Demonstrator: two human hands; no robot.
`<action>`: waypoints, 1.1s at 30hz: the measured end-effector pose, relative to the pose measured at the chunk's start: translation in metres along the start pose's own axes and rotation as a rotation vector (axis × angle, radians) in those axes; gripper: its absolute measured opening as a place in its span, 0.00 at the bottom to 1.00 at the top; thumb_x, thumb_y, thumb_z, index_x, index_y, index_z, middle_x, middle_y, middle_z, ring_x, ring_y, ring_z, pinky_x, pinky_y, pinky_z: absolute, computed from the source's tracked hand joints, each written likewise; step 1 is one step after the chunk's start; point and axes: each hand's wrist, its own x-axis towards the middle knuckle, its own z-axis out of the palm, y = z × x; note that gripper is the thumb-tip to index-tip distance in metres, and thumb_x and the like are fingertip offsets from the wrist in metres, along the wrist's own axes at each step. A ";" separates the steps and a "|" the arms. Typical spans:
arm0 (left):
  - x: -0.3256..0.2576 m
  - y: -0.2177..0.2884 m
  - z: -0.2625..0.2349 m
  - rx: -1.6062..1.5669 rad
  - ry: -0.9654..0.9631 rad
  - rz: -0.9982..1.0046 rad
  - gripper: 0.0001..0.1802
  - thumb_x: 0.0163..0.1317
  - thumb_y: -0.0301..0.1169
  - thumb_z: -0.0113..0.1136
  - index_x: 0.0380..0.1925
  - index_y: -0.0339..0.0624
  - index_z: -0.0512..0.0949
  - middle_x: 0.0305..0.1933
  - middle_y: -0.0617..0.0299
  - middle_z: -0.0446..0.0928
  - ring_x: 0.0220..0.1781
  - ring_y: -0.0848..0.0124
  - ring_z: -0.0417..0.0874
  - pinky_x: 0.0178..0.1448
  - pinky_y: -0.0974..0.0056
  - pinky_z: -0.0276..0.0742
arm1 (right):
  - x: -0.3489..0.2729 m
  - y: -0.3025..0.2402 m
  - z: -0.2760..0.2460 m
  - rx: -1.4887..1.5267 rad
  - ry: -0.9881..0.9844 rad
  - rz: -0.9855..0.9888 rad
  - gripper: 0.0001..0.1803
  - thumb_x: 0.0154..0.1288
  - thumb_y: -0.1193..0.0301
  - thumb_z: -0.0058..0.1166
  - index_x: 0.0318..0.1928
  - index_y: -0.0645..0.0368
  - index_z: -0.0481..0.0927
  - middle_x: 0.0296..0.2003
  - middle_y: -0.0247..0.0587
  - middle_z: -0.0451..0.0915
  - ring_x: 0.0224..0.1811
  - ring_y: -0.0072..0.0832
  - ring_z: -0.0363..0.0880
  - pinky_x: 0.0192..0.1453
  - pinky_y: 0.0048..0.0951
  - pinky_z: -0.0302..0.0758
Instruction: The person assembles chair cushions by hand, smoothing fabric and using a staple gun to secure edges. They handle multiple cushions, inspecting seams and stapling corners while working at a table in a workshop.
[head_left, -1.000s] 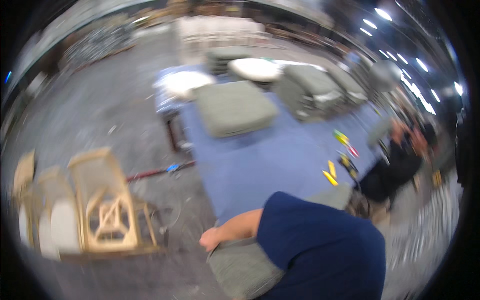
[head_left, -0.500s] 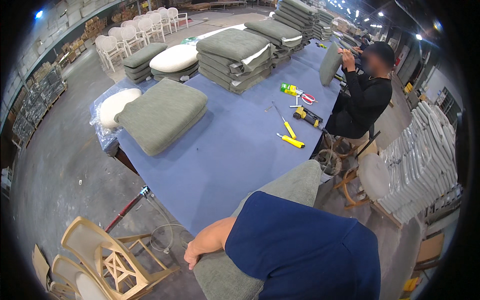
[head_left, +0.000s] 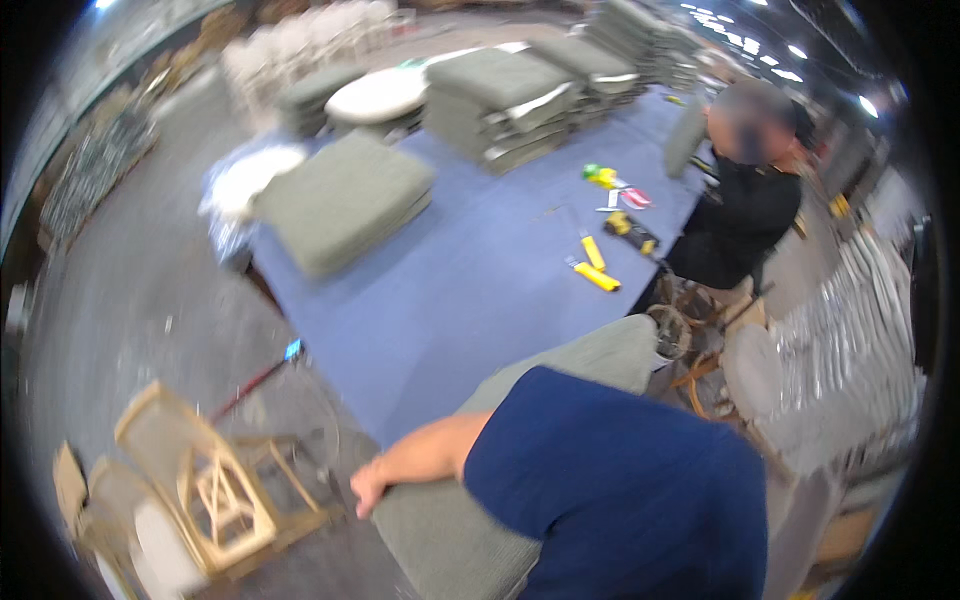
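A grey-green upholstered cushion (head_left: 430,535) lies slantwise in front of me, with its far corner over the near end of the blue-covered table (head_left: 450,290). My right arm, in a short navy sleeve, reaches across it to the left. At the cushion's left edge my right hand (head_left: 370,483) is closed, its fingers bent down over the border. Most of the cushion's middle lies hidden beneath my arm. My left hand does not show.
Grey-green cushions (head_left: 340,205) and taller cushion stacks (head_left: 500,105) stand along the table. Yellow-handled tools (head_left: 597,276), a yellow-black power tool (head_left: 630,232) and scissors (head_left: 634,198) lie at its right side. A co-worker (head_left: 745,220) sits there. Wooden chairs (head_left: 220,500) stand lower left.
The whole view has shifted and blurred, with the table scene slightly to the right. My hand stays at the cushion's edge. The co-worker's head has turned.
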 end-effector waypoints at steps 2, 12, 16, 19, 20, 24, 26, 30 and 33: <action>-0.020 -0.004 -0.021 -0.081 0.032 0.038 0.35 0.79 0.60 0.42 0.67 0.42 0.72 0.65 0.55 0.78 0.67 0.61 0.78 0.71 0.52 0.75 | 0.009 0.001 0.004 0.035 -0.021 -0.058 0.46 0.60 0.29 0.58 0.45 0.67 0.88 0.44 0.56 0.87 0.48 0.47 0.86 0.55 0.54 0.79; -0.007 -0.072 -0.052 -0.708 0.071 0.155 0.33 0.80 0.57 0.47 0.64 0.38 0.73 0.61 0.55 0.80 0.63 0.65 0.81 0.66 0.54 0.80 | 0.025 0.013 0.031 -0.037 -0.318 0.248 0.30 0.73 0.45 0.60 0.42 0.65 0.87 0.33 0.38 0.83 0.38 0.26 0.78 0.49 0.37 0.76; 0.021 -0.094 -0.053 -0.706 0.285 0.141 0.33 0.83 0.55 0.40 0.65 0.36 0.73 0.59 0.50 0.80 0.58 0.60 0.84 0.61 0.53 0.83 | 0.055 0.010 0.043 -0.203 -0.453 0.274 0.36 0.73 0.39 0.53 0.43 0.66 0.87 0.38 0.42 0.85 0.42 0.29 0.80 0.52 0.37 0.77; 0.035 -0.094 -0.067 -0.667 0.359 0.217 0.28 0.83 0.52 0.43 0.59 0.36 0.75 0.55 0.54 0.82 0.54 0.65 0.85 0.59 0.57 0.84 | 0.073 0.000 0.055 -0.297 -0.529 0.288 0.41 0.70 0.34 0.52 0.45 0.67 0.87 0.42 0.53 0.87 0.46 0.36 0.84 0.56 0.39 0.77; 0.037 -0.092 -0.068 -0.655 0.379 0.254 0.27 0.83 0.51 0.44 0.58 0.36 0.75 0.55 0.55 0.82 0.54 0.66 0.85 0.58 0.58 0.84 | 0.076 -0.002 0.057 -0.281 -0.507 0.315 0.40 0.70 0.35 0.53 0.44 0.67 0.88 0.41 0.53 0.87 0.45 0.36 0.84 0.54 0.39 0.78; 0.036 -0.080 -0.064 -0.714 0.424 0.265 0.24 0.83 0.49 0.46 0.54 0.37 0.76 0.51 0.57 0.82 0.50 0.69 0.84 0.56 0.59 0.83 | 0.077 -0.001 0.063 -0.223 -0.348 0.289 0.35 0.70 0.40 0.58 0.30 0.65 0.83 0.26 0.41 0.80 0.30 0.29 0.75 0.38 0.39 0.74; 0.035 -0.080 -0.062 -0.732 0.408 0.276 0.24 0.84 0.48 0.44 0.54 0.37 0.76 0.50 0.58 0.82 0.49 0.71 0.83 0.56 0.61 0.81 | 0.072 0.004 0.067 -0.192 -0.231 0.223 0.34 0.70 0.43 0.60 0.23 0.64 0.79 0.18 0.36 0.74 0.23 0.25 0.68 0.30 0.40 0.69; 0.036 -0.070 -0.060 -0.691 0.440 0.244 0.22 0.84 0.46 0.44 0.55 0.38 0.75 0.49 0.59 0.82 0.47 0.70 0.84 0.54 0.61 0.82 | 0.076 0.009 0.069 -0.239 -0.095 0.195 0.34 0.68 0.44 0.62 0.22 0.67 0.81 0.17 0.48 0.75 0.22 0.37 0.74 0.34 0.44 0.74; 0.039 -0.060 -0.059 -0.683 0.479 0.189 0.21 0.84 0.46 0.45 0.56 0.38 0.74 0.49 0.59 0.81 0.46 0.70 0.84 0.52 0.61 0.83 | 0.080 0.014 0.070 -0.280 -0.064 0.195 0.33 0.68 0.46 0.60 0.24 0.67 0.83 0.19 0.58 0.79 0.24 0.48 0.79 0.39 0.47 0.78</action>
